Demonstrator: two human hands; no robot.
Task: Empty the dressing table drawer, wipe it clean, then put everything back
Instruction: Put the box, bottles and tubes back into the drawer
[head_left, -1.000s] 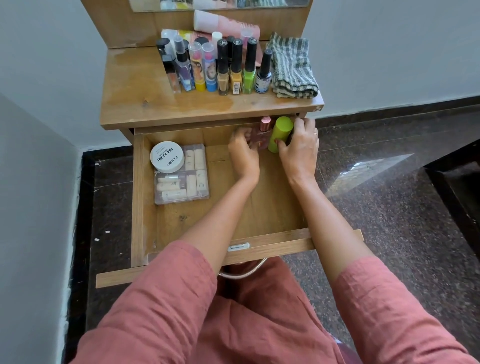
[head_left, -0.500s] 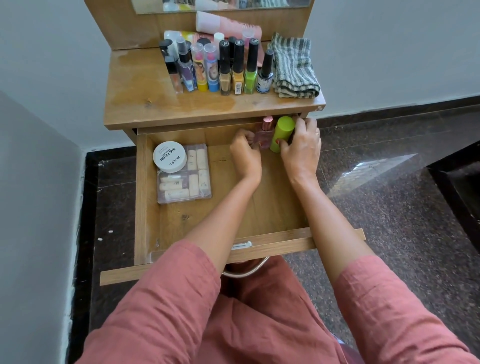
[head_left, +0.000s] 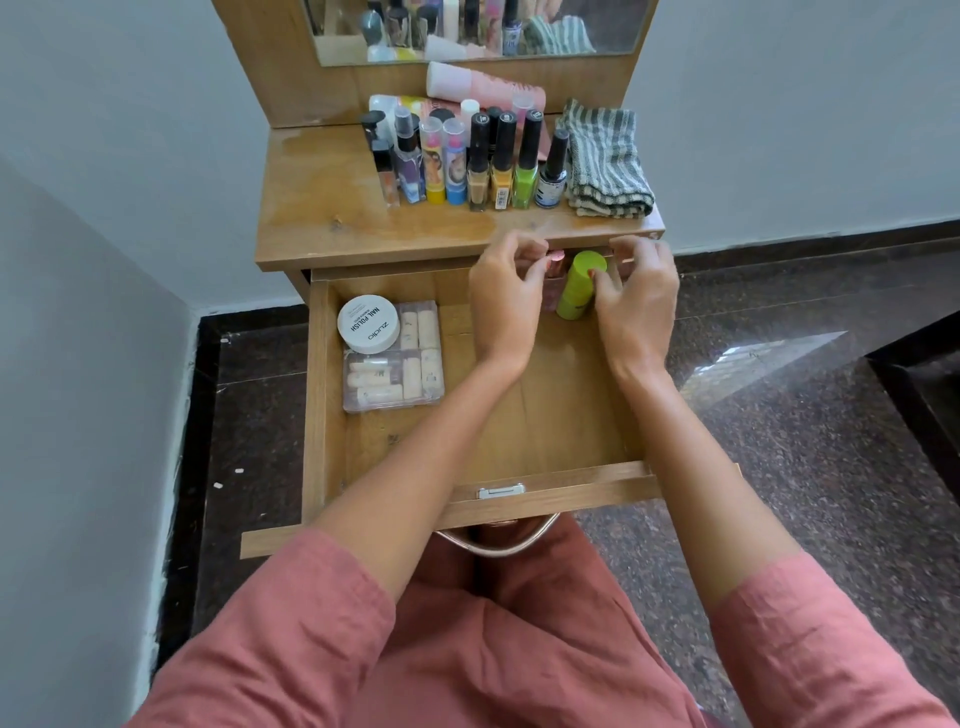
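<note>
drawer (head_left: 545, 415) holds one jar (head_left: 369, 323), one case (head_left: 410, 374), two bottles (head_left: 579, 288).

The only view comes from a wide-angle camera on the person's head, facing forward and tilted steeply down. It sits close above the open drawer (head_left: 545, 415), which fills the middle of the frame. Beyond the drawer lies the bench (head_left: 337, 218), and the frame's top edge cuts off the mirror (head_left: 618, 26). Pink sleeves (head_left: 291, 623) and the lap crowd the bottom edge. At the sides the lens bends the walls (head_left: 104, 156) and the dark floor (head_left: 805, 415).
</note>
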